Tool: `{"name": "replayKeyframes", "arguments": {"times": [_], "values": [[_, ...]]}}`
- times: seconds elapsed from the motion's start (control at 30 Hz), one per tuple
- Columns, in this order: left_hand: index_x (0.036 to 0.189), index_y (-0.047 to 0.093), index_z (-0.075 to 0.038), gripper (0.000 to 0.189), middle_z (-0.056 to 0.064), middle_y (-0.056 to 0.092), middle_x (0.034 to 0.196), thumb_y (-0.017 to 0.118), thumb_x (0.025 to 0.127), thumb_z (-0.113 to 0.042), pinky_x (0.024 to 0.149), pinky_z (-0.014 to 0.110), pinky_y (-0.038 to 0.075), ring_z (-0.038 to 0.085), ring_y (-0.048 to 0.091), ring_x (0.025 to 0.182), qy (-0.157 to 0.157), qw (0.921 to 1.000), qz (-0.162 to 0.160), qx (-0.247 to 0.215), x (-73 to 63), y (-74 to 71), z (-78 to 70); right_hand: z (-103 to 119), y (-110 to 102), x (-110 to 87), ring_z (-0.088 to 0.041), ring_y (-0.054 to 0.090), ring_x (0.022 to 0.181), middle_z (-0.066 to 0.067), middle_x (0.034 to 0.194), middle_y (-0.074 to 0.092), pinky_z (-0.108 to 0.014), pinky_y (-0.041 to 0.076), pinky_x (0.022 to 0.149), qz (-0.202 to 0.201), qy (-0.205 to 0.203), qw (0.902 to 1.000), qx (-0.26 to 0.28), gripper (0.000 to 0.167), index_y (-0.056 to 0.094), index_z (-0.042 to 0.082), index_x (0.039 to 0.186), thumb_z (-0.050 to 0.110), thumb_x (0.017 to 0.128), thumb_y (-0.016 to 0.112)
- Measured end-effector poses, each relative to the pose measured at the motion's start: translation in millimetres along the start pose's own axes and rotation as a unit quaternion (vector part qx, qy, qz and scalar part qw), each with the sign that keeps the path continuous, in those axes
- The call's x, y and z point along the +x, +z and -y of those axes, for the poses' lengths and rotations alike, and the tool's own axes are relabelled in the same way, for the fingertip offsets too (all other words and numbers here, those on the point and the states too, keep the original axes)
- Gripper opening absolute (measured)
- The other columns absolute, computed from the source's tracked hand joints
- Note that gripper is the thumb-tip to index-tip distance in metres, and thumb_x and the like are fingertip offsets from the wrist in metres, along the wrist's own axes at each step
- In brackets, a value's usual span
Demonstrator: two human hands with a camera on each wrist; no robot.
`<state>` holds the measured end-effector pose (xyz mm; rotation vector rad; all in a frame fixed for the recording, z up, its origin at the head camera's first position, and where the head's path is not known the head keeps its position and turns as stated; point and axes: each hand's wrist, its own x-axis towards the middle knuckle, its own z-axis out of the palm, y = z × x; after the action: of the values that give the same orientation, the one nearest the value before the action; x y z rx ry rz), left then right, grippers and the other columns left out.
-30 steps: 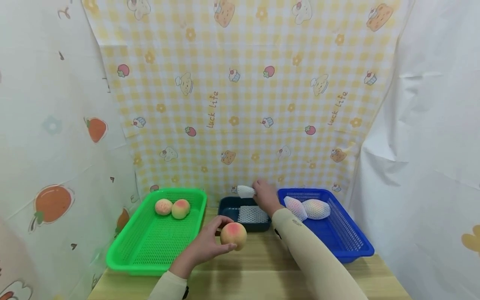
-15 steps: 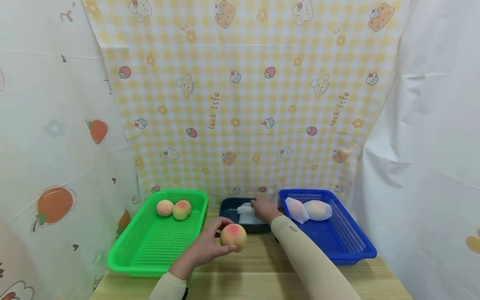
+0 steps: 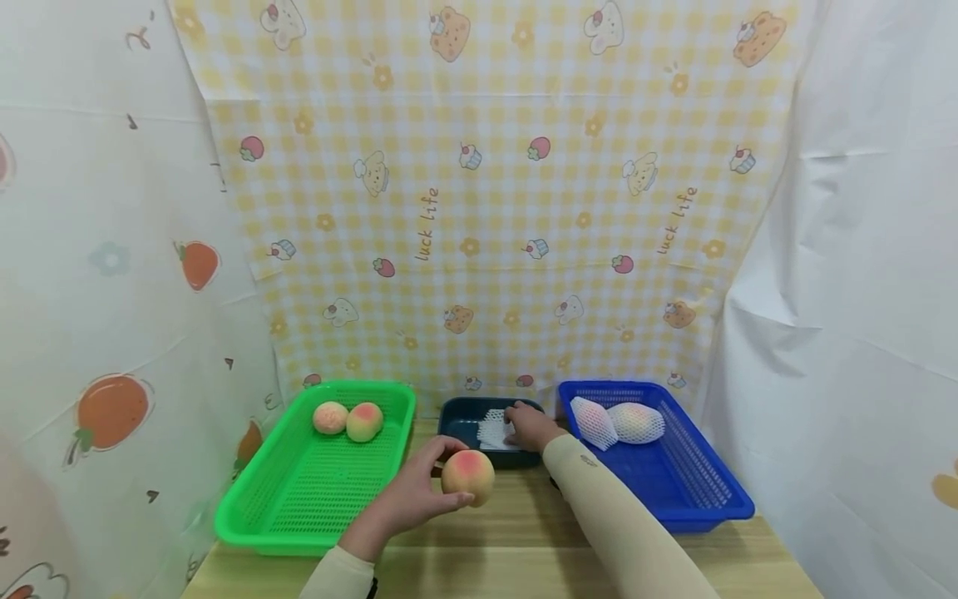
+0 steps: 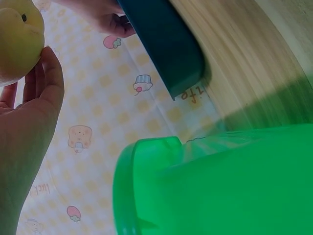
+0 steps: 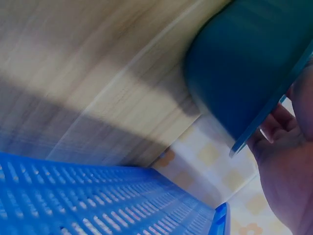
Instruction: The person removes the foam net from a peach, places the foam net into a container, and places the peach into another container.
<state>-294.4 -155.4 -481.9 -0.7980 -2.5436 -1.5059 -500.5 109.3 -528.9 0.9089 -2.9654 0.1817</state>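
Observation:
My left hand (image 3: 417, 491) holds a peach (image 3: 467, 477) above the front of the table, thumb below and fingers behind it. In the left wrist view the same peach (image 4: 18, 41) shows at the upper left. My right hand (image 3: 533, 426) reaches into a small dark teal tray (image 3: 458, 459) and pinches a white foam net (image 3: 494, 434) there. Its fingertips are partly hidden by the tray rim in the right wrist view, where the hand (image 5: 283, 156) bends over the edge.
A green basket (image 3: 250, 499) on the left holds two more peaches (image 3: 364, 423). On the right, a blue basket (image 3: 692, 491) contains two fruits in foam nets (image 3: 636, 423). A patterned cloth (image 3: 479, 208) hangs behind the wooden table (image 3: 516, 549).
My right hand has lowered a foam net from above the tray back into it, and its fingers have shifted there. The left hand keeps the peach in nearly the same place.

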Motion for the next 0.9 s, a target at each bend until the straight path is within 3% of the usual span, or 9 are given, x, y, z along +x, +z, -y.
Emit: {"name": "replayKeyframes", "arguments": {"times": [0.17, 0.27, 0.43, 0.6, 0.9], "values": [[0.139, 0.061, -0.019, 0.06, -0.002, 0.064, 0.132, 0.092, 0.091, -0.039, 0.102, 0.048, 0.057, 0.023, 0.063, 0.119, 0.0, 1.0, -0.006, 0.001, -1.9, -1.2, 1.2, -1, 5, 7.5, -0.029, 0.069, 0.119, -0.012, 0.127, 0.071, -0.047, 0.058, 0.104, 0.033, 0.031, 0.9987, 0.021, 0.042, 0.073, 0.01, 0.137, 0.027, 0.1, 0.086], [0.138, 0.061, -0.019, 0.06, -0.002, 0.064, 0.132, 0.093, 0.091, -0.038, 0.102, 0.048, 0.057, 0.02, 0.063, 0.118, 0.003, 0.9999, -0.011, 0.006, -3.1, -2.2, 2.8, -3, 7, 12.8, -0.033, 0.069, 0.125, -0.015, 0.13, 0.074, -0.052, 0.056, 0.107, 0.056, 0.038, 0.9971, 0.036, 0.042, 0.074, 0.007, 0.137, 0.024, 0.1, 0.086], [0.138, 0.061, -0.022, 0.059, -0.004, 0.064, 0.132, 0.093, 0.091, -0.039, 0.101, 0.046, 0.058, 0.017, 0.063, 0.118, 0.006, 0.9997, -0.016, 0.017, -4.8, -3.3, 3.9, -17, 24, 27.5, -0.033, 0.069, 0.126, -0.016, 0.13, 0.075, -0.051, 0.056, 0.108, 0.068, 0.033, 0.9964, 0.039, 0.041, 0.075, 0.006, 0.136, 0.024, 0.101, 0.085], [0.138, 0.062, -0.021, 0.059, -0.003, 0.064, 0.132, 0.093, 0.091, -0.038, 0.101, 0.044, 0.058, 0.017, 0.063, 0.117, 0.007, 0.9998, -0.016, 0.013, -4.1, -3.4, 1.6, -13, 18, 22.4, -0.031, 0.068, 0.121, -0.014, 0.126, 0.074, -0.052, 0.056, 0.107, 0.041, 0.037, 0.9976, 0.04, 0.039, 0.077, 0.007, 0.132, 0.024, 0.099, 0.087], [0.138, 0.061, -0.02, 0.06, -0.003, 0.064, 0.133, 0.094, 0.09, -0.037, 0.102, 0.043, 0.057, 0.019, 0.063, 0.118, -0.006, 0.9999, -0.014, 0.007, -2.4, -5.0, -2.2, 13, -23, -6.6, -0.031, 0.067, 0.112, -0.015, 0.122, 0.07, -0.052, 0.057, 0.103, -0.029, 0.069, 0.99, 0.12, 0.028, 0.075, 0.002, 0.127, 0.019, 0.105, 0.076]]}}
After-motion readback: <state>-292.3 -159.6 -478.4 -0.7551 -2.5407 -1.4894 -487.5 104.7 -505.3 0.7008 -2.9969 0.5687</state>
